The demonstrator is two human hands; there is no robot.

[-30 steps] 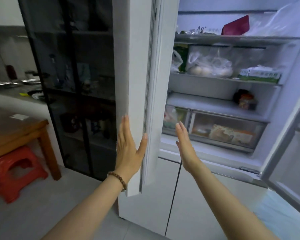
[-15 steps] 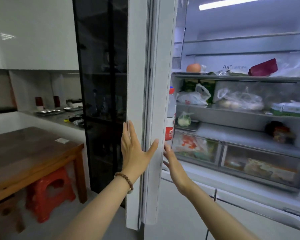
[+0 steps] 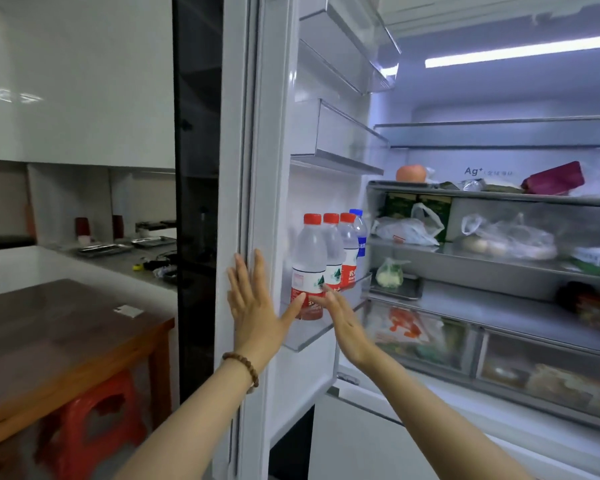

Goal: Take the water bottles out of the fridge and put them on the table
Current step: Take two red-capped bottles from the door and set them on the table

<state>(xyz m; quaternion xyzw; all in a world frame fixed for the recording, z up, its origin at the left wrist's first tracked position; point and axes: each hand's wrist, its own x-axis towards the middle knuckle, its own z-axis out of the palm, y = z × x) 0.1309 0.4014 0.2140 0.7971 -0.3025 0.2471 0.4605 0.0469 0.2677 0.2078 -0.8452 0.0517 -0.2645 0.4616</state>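
Note:
The fridge's left door (image 3: pixel 253 168) stands open. Its lower door shelf (image 3: pixel 312 336) holds three clear water bottles with red caps and red labels (image 3: pixel 309 258) in a row, and a blue-capped bottle (image 3: pixel 359 233) behind them. My left hand (image 3: pixel 255 306) lies flat, fingers spread, against the door's edge. Just in front of the nearest bottle's label, my right hand (image 3: pixel 340 315) is open and holds nothing. The wooden table (image 3: pixel 59 341) stands at the lower left.
A red plastic stool (image 3: pixel 90 427) sits under the table. A dark glass cabinet (image 3: pixel 196 202) stands between the door and a counter with metal trays (image 3: pixel 104 249). Fridge shelves (image 3: pixel 492 251) carry bagged food, an orange fruit and drawers below.
The view has risen and the door has swung further open, showing the bottles in the door shelf. My right hand has moved up to the nearest bottle.

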